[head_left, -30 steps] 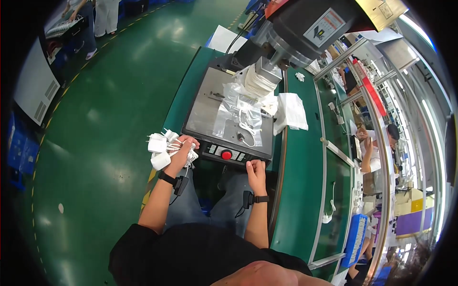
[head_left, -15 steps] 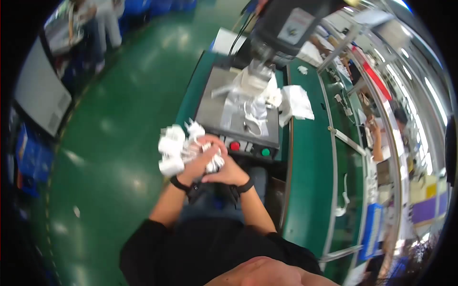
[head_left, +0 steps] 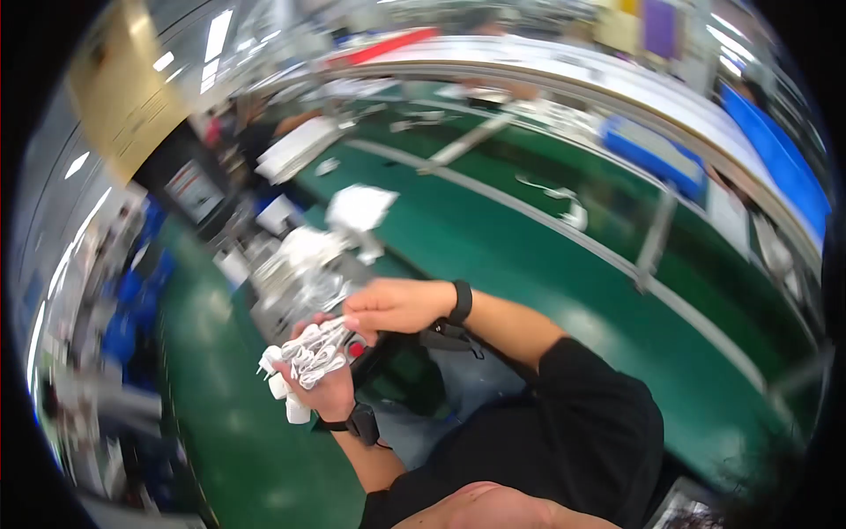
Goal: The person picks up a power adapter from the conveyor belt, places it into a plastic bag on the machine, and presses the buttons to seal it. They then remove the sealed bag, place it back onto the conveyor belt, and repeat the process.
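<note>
My left hand (head_left: 333, 397) is closed round a bundle of white power adapters with coiled cables. The white cables (head_left: 310, 354) lie across its palm and fingers, and the adapter blocks (head_left: 297, 410) stick out on the left side. My right hand (head_left: 401, 306) pinches the upper end of the same cables with thumb and fingers. Just beyond my hands is the grey machine bed, with clear plastic film (head_left: 324, 289) and crumpled white material (head_left: 310, 247) on it. A red button (head_left: 356, 350) on its front shows beside the cables.
A dark machine head (head_left: 196, 189) rises at the left above the bed. A white plastic bag (head_left: 363, 208) lies by the green bench (head_left: 476, 242). Metal rails (head_left: 564, 225) run along it, with a white cable (head_left: 575, 214) and blue box (head_left: 654, 152) beyond.
My view has swung right toward the green bench. My hands, earlier both cupped round the bundle, are now parted: the left supports it while the right pinches the cables' end.
</note>
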Motion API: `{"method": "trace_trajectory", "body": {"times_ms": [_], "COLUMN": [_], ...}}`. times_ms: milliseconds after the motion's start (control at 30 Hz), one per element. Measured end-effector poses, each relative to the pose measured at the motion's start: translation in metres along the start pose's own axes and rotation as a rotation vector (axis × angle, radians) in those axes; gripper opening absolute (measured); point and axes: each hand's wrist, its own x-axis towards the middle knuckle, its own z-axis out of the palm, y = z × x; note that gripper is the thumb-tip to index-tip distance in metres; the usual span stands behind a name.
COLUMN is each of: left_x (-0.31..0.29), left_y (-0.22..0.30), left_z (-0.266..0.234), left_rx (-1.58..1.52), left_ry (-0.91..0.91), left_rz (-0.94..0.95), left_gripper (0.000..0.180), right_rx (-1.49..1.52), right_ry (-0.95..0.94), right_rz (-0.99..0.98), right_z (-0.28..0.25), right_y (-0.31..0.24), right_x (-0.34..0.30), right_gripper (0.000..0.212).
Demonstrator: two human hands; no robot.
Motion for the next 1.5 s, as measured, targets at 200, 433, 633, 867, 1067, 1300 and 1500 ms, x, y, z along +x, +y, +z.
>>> {"method": "trace_trajectory", "body": {"times_ms": [200,433,633,867,1067,1300,1500], "left_x": [-0.069,-0.120,-0.125,-0.146,-0.157,-0.143,-0.129], "left_y": [-0.109,-0.142,-0.145,-0.091,-0.068,-0.044,-0.015], "left_z": [0.030,-0.014,-0.074,-0.185,-0.325,-0.289,-0.184], "left_rx": [0.162,0.319,0.381,1.026,2.297,2.140,1.277], "left_ry": [-1.159,-1.068,-0.801,-0.431,-0.851,-0.436,-0.018], "left_rz": [-1.056,-1.148,-1.213,-0.990,0.041,-0.562,-0.632], "left_gripper": [0.063,0.038,0.045,0.037,0.062,0.055,0.028], "right_rx": [-0.214,-1.151,-1.128,-1.846,-1.341,-0.938,-0.995], "right_ry": [0.690,1.333,1.491,2.194,1.436,0.681,0.555], "right_rz": [0.122,0.502,0.922,1.870,1.062,0.954,1.496], "right_z": [-0.060,-0.122,-0.167,-0.130,-0.180,-0.238,-0.209], "right_y": [-0.140,-0.186,-0.236,-0.280,-0.232,-0.005,0.035], "right_x": [-0.119,-0.307,-0.497,-0.582,-0.590,-0.448,-0.382], "right_gripper": [0.030,0.032,0.041,0.038,0.033,0.046,0.043]}}
